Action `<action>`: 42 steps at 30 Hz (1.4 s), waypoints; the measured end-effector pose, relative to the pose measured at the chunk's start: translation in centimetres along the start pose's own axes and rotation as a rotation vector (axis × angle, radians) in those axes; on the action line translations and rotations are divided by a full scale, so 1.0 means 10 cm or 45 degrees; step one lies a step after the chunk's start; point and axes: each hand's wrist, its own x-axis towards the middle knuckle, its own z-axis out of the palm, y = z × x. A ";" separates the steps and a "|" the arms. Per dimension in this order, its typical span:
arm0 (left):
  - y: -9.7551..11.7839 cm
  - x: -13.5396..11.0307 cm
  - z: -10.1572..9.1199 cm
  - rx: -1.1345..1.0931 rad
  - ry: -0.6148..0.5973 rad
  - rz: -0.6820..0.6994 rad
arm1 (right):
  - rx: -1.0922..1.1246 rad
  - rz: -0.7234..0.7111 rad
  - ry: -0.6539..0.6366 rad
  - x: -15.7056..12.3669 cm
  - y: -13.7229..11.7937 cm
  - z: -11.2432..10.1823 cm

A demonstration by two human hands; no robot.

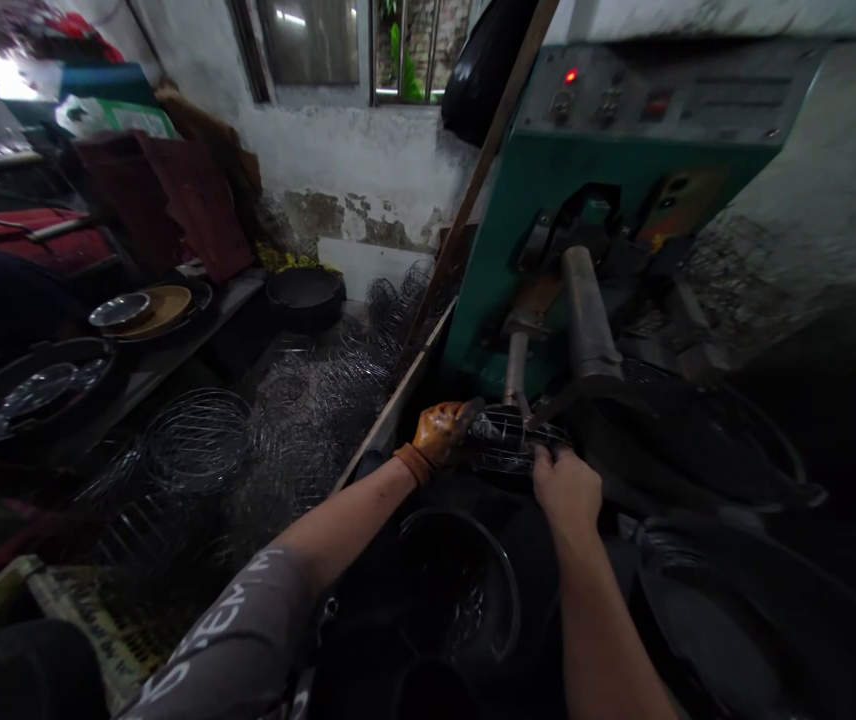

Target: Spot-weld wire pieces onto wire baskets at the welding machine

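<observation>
A round wire rack (501, 430) of thin metal bars is held between my two hands at the arms of a green spot-welding machine (488, 270). My left hand (439, 436), in an orange glove, is closed on the rack's left side. My bare right hand (567, 486) pinches its right edge. The rack lies at the tip of the lower welder arm (516, 368), beneath the thick upper arm (591, 315). Whether the tips touch the wire is too dark to tell.
Below my hands stands a dark round basin (512, 590) with small metal pieces inside. Many wire racks (199, 435) are heaped on the floor at left. Pans and a bench (165, 385) lie beyond them. A wooden board (390, 415) leans beside the machine. Another dark basin (649, 600) is at right.
</observation>
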 end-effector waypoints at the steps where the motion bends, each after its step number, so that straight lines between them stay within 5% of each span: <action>1: 0.00 0.01 0.01 -0.001 0.001 0.000 | 0.000 0.001 0.002 0.00 0.00 0.00; 19: -0.11 0.09 0.16 -0.047 0.070 0.059 | 0.124 -0.013 0.153 -0.03 0.10 0.20; 35: -0.12 0.16 0.13 0.002 0.010 0.046 | 0.130 0.033 0.011 -0.02 0.04 0.15; 42: -0.19 0.18 0.17 -0.041 -0.041 0.045 | 0.112 0.025 0.080 -0.01 0.06 0.18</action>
